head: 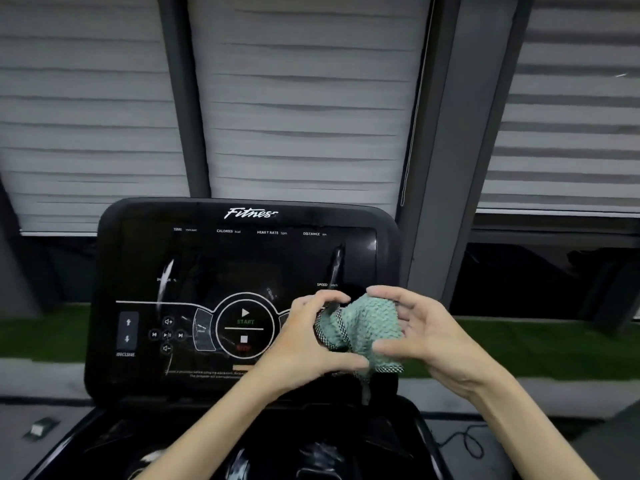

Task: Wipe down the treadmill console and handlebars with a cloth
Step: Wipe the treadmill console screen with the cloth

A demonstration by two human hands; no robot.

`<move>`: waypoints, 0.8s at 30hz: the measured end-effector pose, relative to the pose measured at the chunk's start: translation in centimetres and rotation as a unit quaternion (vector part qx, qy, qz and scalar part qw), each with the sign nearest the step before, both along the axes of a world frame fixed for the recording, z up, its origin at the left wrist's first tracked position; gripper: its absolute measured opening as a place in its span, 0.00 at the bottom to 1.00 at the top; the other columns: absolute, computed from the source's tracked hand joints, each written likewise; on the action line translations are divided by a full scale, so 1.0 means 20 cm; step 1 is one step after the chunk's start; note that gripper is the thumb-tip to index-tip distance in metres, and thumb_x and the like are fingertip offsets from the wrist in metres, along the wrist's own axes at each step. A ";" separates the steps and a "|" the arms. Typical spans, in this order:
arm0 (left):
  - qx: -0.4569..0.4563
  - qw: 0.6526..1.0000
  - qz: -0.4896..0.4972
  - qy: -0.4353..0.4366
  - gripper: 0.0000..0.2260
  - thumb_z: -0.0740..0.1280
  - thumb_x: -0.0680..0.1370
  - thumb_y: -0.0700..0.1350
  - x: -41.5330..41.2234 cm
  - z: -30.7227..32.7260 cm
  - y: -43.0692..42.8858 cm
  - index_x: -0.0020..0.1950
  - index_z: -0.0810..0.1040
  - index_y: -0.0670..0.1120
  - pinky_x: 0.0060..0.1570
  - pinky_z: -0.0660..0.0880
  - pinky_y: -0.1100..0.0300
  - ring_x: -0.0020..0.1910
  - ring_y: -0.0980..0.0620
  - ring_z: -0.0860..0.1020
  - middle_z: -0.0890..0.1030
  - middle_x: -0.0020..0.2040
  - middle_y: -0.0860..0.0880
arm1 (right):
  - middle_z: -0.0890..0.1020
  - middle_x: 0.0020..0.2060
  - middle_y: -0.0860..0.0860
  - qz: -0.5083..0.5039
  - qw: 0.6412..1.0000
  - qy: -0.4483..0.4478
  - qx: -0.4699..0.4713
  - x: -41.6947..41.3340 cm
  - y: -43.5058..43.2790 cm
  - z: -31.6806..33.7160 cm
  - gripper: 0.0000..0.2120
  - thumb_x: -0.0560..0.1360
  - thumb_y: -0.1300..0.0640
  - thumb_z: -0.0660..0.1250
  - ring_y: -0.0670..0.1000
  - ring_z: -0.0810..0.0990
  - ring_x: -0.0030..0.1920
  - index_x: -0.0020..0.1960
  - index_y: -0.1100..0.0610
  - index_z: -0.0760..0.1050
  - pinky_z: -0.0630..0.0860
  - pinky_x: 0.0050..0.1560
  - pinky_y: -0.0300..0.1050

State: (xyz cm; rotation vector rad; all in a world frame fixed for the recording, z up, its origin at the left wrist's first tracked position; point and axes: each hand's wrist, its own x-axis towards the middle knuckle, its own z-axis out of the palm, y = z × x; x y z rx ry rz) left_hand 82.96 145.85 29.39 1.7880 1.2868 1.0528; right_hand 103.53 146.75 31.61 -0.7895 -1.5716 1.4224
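Green cloth: held it bunched, left grip and right grip both curled round it, before streaked console (handlebars unseen); judged wiping mostly left.

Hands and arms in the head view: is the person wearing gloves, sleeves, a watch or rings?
No. The left hand and right hand are bare, with no gloves and no rings that can be seen. Both forearms are uncovered right down to the bottom edge of the picture: no sleeves, watch or wristband show.
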 end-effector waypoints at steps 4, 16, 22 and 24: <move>0.082 0.990 0.056 0.103 0.21 0.80 0.65 0.54 0.06 -0.02 0.03 0.53 0.75 0.64 0.61 0.66 0.65 0.61 0.64 0.69 0.66 0.61 0.60 | 0.83 0.54 0.59 -0.008 1.000 -0.001 -0.012 0.00 0.04 -0.04 0.30 0.64 0.75 0.74 0.58 0.82 0.54 0.63 0.58 0.74 0.80 0.53 0.50; 0.064 0.997 0.028 0.023 0.05 0.68 0.78 0.49 0.10 -0.04 0.12 0.52 0.81 0.56 0.51 0.76 0.60 0.45 0.63 0.80 0.83 0.45 0.60 | 0.83 0.51 0.57 -0.077 0.994 0.068 -0.034 -0.04 0.09 -0.12 0.14 0.71 0.59 0.70 0.56 0.82 0.53 0.56 0.60 0.77 0.78 0.49 0.46; 0.044 0.995 0.080 -0.046 0.06 0.68 0.77 0.51 0.13 -0.04 0.20 0.53 0.78 0.55 0.50 0.80 0.50 0.45 0.54 0.82 0.83 0.45 0.55 | 0.80 0.59 0.60 -0.057 0.963 0.213 -0.157 -0.17 0.09 -0.17 0.20 0.73 0.59 0.67 0.57 0.80 0.56 0.65 0.59 0.73 0.75 0.56 0.55; 0.039 0.994 0.086 -0.058 0.05 0.68 0.77 0.52 0.13 -0.04 0.22 0.52 0.78 0.56 0.47 0.80 0.51 0.43 0.54 0.82 0.83 0.44 0.53 | 0.80 0.58 0.61 -0.067 0.956 0.235 -0.160 -0.18 0.11 -0.16 0.20 0.73 0.60 0.66 0.56 0.81 0.55 0.65 0.60 0.73 0.79 0.50 0.51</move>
